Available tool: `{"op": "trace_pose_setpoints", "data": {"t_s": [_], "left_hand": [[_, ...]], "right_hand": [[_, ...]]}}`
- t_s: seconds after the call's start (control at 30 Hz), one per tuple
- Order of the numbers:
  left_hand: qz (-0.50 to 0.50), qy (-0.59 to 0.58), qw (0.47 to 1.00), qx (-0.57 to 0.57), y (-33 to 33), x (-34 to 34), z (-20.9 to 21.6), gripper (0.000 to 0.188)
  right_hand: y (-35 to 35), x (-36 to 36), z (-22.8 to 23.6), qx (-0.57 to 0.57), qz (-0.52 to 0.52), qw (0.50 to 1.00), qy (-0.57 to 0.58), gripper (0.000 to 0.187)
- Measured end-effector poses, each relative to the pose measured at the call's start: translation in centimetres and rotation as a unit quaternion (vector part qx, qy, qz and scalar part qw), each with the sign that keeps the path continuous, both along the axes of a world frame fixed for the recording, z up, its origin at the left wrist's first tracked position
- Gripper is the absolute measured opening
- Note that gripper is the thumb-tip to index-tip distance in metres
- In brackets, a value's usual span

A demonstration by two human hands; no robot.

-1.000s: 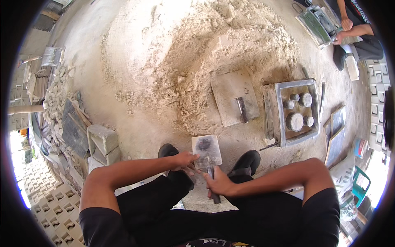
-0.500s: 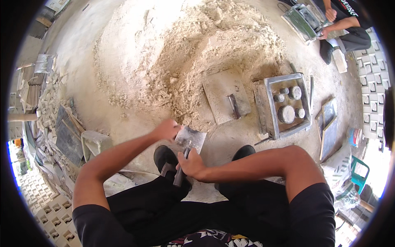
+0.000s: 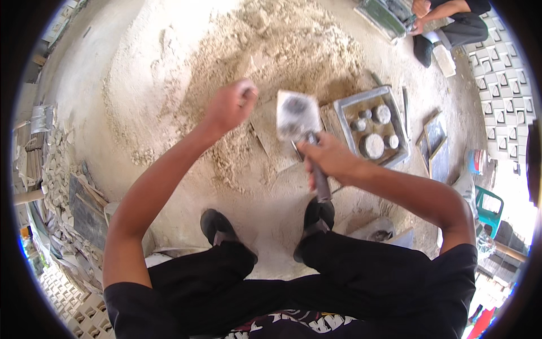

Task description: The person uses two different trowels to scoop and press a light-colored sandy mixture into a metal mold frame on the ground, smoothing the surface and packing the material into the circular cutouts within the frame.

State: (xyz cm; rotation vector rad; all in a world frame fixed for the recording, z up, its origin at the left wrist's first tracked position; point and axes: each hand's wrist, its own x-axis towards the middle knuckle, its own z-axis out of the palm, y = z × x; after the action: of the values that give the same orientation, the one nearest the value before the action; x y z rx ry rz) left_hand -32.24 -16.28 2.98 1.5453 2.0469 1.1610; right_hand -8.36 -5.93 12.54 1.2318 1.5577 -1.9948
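My right hand (image 3: 333, 158) grips the dark handle of a trowel (image 3: 297, 116). Its broad, pale blade has dark patches and is raised above a flat board (image 3: 265, 135) on the ground. My left hand (image 3: 230, 107) is closed and held over the edge of a pile of pale sandy powder (image 3: 271, 45); blur hides what its fingers hold, if anything. Just right of the trowel is a square frame mould (image 3: 402, 125) with several round grey blocks (image 3: 372, 146) standing inside it. The trowel and my right hand cover part of the board.
Broken pale rubble (image 3: 53, 164) and a dark panel (image 3: 87, 212) lie to the left. On the right are leaning frames (image 3: 433, 144), a green stool (image 3: 489, 210) and stacked patterned blocks (image 3: 497, 107). Another person's hands (image 3: 419, 14) work at a green mould (image 3: 384, 20).
Both hands have moved forward, away from between my feet. My right hand carries the trowel up and right toward the board; my left hand has risen over the pile. The view has shifted slightly.
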Motion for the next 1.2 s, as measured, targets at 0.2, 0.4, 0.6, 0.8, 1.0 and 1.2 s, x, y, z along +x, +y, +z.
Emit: {"op": "trace_pose_setpoints", "data": {"t_s": [0.2,0.4,0.6,0.8,1.0,1.2], "left_hand": [[-0.316,0.321,0.893,-0.002,2.5,7.8,-7.8,0.041],[-0.415,0.273,0.859,-0.122,5.4,6.1,-7.6,0.028],[-0.215,0.036,0.964,-0.152,4.0,4.2,-2.5,0.01],[0.075,-0.332,0.94,-0.005,1.9,1.8,1.5,0.026],[0.178,-0.302,0.935,-0.046,-0.6,1.1,2.8,0.023],[0.242,-0.358,0.901,0.035,-0.9,1.0,7.3,0.014]], "right_hand": [[1.7,4.1,-0.8,0.104,-0.153,0.982,0.038,0.025],[-4.0,10.6,-1.8,0.103,-0.14,0.985,0.021,0.034],[-8.2,17.1,-4.1,0.081,0.055,0.993,-0.061,0.043],[-10.1,16.2,-9.1,0.03,0.128,0.985,-0.115,0.049],[-11.3,11.4,-16.5,0.221,0.171,0.96,0.005,0.055],[-2.2,-2.0,-15.9,0.121,0.065,0.99,0.036,0.048]]}}
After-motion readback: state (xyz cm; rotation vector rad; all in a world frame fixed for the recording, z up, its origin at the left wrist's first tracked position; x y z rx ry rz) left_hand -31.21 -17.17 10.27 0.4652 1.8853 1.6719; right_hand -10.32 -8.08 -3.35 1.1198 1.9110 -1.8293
